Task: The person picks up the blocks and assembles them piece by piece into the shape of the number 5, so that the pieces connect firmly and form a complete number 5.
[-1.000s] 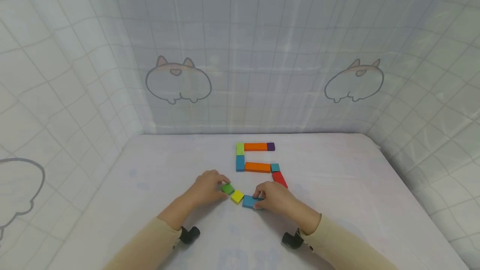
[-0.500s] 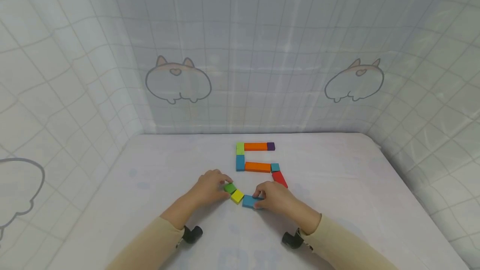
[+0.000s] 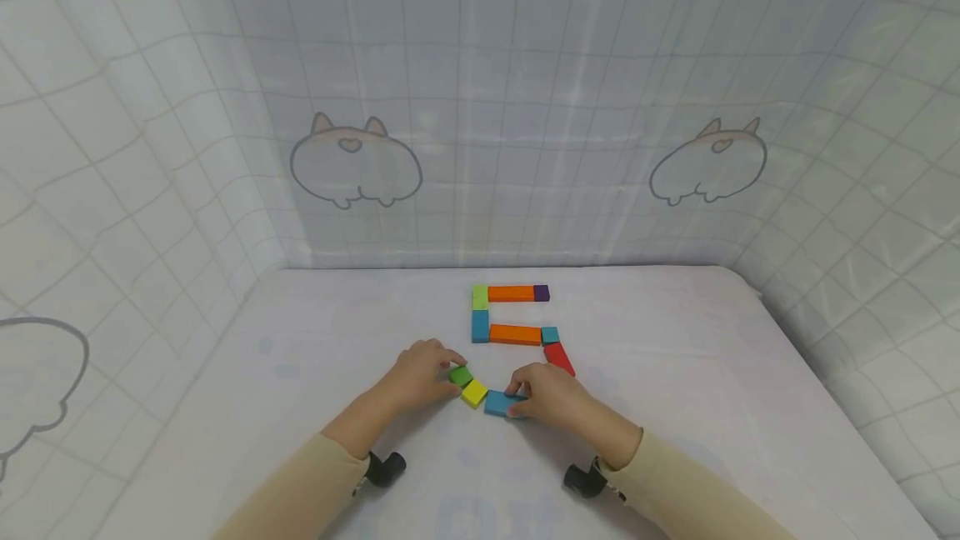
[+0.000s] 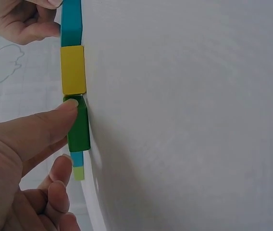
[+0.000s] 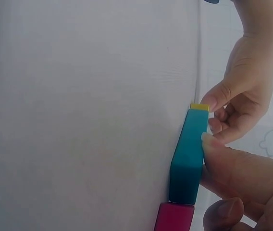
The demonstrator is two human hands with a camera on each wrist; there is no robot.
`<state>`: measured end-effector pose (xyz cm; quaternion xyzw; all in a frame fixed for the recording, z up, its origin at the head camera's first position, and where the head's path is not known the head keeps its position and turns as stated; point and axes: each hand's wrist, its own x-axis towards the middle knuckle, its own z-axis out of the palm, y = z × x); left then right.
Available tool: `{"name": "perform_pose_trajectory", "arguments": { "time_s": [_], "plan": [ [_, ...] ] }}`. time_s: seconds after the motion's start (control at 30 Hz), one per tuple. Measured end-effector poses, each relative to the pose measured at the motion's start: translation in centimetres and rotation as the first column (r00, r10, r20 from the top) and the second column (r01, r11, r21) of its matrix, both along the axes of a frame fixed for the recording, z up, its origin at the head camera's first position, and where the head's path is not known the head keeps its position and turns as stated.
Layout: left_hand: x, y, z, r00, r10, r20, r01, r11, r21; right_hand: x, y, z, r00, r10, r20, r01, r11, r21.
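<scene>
My left hand (image 3: 420,375) pinches a small green block (image 3: 461,376) lying on the table; the thumb is on its near side in the left wrist view. A yellow block (image 3: 475,393) sits against the green one, turned at an angle. Beyond it lies a longer blue block (image 3: 498,403), which my right hand (image 3: 555,394) holds between thumb and fingers, covering its right end. In the right wrist view, a magenta block (image 5: 175,219) adjoins the blue one's end; my right hand hides that spot in the head view.
Farther back, flat blocks form an angular line: purple (image 3: 542,293), orange (image 3: 511,294), light green (image 3: 480,297), blue (image 3: 480,327), a second orange (image 3: 515,335), teal (image 3: 551,335) and red (image 3: 559,358). Behind the white table (image 3: 337,315) hangs a grid-patterned curtain (image 3: 525,148).
My left hand has slid the green block slightly right, closing the gap to the yellow block. My right hand and the blue block have stayed in place.
</scene>
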<state>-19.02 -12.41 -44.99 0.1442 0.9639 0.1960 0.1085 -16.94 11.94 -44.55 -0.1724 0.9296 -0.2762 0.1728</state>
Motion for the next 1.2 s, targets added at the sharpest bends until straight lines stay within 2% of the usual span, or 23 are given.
{"name": "perform_pose_trajectory", "arguments": {
  "time_s": [0.53, 0.7, 0.9, 1.2],
  "plan": [
    [0.3, -0.2, 0.1, 1.000, -0.009, 0.002, 0.009, 1.000, 0.013, 0.2, 0.0, 0.0, 1.000, 0.009, -0.021, -0.009, 1.000, -0.012],
    [0.6, -0.3, 0.6, 1.000, 0.001, -0.005, -0.001, 1.000, 0.008, 0.1, 0.2, 0.2, 0.999, 0.010, -0.039, -0.010, 1.000, -0.011],
    [0.9, -0.9, 0.6, 0.999, 0.023, -0.046, -0.022, 1.000, 0.017, -0.4, 1.8, 0.9, 0.996, -0.027, -0.085, 0.023, 0.999, -0.043],
    [1.3, -2.8, 0.8, 0.990, 0.102, -0.101, -0.098, 0.994, 0.040, -1.2, 5.6, 2.4, 0.976, -0.120, -0.183, 0.106, 0.991, -0.083]
  ]
}}
